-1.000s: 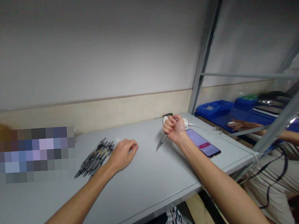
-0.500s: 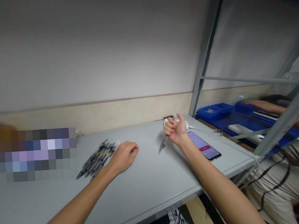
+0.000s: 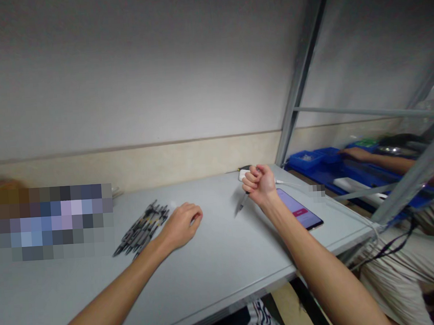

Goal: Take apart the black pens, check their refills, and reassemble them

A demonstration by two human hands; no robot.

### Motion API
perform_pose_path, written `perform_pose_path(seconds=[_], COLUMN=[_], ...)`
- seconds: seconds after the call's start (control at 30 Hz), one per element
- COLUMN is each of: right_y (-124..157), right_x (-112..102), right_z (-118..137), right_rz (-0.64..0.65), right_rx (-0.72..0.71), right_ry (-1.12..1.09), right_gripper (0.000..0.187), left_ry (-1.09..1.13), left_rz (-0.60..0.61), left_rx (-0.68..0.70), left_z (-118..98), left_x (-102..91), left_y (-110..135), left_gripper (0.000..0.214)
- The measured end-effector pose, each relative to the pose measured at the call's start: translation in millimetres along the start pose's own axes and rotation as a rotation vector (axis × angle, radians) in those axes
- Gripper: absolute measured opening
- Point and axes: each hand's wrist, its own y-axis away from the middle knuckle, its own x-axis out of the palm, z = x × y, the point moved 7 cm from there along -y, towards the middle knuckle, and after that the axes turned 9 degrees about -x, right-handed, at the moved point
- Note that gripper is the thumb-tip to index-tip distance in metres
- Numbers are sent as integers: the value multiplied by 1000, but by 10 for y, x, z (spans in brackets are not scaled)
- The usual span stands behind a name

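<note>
My right hand (image 3: pixel 259 185) is closed in a fist around a pen (image 3: pixel 240 204), raised a little above the grey table (image 3: pixel 215 260), the pen's tip pointing down and left. My left hand (image 3: pixel 180 224) rests on the table with its fingers curled; whether anything is in them is hidden. Just left of that hand lies a pile of several dark pens (image 3: pixel 142 227). A phone (image 3: pixel 300 214) with a lit purple screen lies to the right of my right wrist.
A white charger and cable (image 3: pixel 282 182) sit behind my right hand. Right of a metal frame post (image 3: pixel 298 84), another person's arm (image 3: pixel 382 161) reaches over blue trays (image 3: pixel 312 157). A blurred-out patch covers the table's left side. The table's front edge runs close below my forearms.
My right thumb lifted off the pen's top half a second ago and is now folded back into the fist. The other person's arm has shifted among the blue trays.
</note>
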Motion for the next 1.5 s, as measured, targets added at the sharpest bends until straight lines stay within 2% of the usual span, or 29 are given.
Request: perform_pose_path(seconds=[0.3, 0.43, 0.53, 0.57, 0.63, 0.7, 0.8, 0.9, 1.13, 1.27, 1.4, 1.5], right_y=[-3, -38, -69, -77, -86, -71, -7, 52, 64, 63, 56, 34], right_x=[-3, -52, -156, -170, -153, -123, -156, -195, -194, -301, -406, -438], right_z=[59, 69, 32, 12, -58, -162, -275, -294, -125, -23, -29, -33], right_rz=[-36, -117, -214, -210, -127, -1, 73, 46, -2, -32, 3, 20], right_rx=[-46, -111, -167, -183, -196, -174, -62, 67, 98, 181, 297, 294], right_ry=[37, 224, 569, 730, 1119, 1535, 1979, 2178, 2359, 2323, 2231, 2225], right_gripper=[39, 43, 30, 24, 17, 19, 23, 30, 28, 36, 39, 42], left_ry=[-21, -31, -37, -37, -35, -37, -44, -43, -27, -35, -34, -29], left_rz=[10, 20, 20, 20, 24, 35, 53, 68, 76, 74, 80, 78], left_rx=[3, -12, -15, -12, -6, -3, -11, -16, -11, -13, -18, -19], left_z=[-2, -3, -17, -22, -29, -29, -20, -21, -19, -18, -19, -15], left_x=[8, 3, -7, -10, -10, -3, 13, 27, 43, 39, 34, 34], left_y=[0, 4, 11, 14, 17, 18, 17, 19, 15, 11, 17, 23], left_gripper=[18, 18, 18, 18, 18, 18, 19, 19, 19, 19, 20, 20])
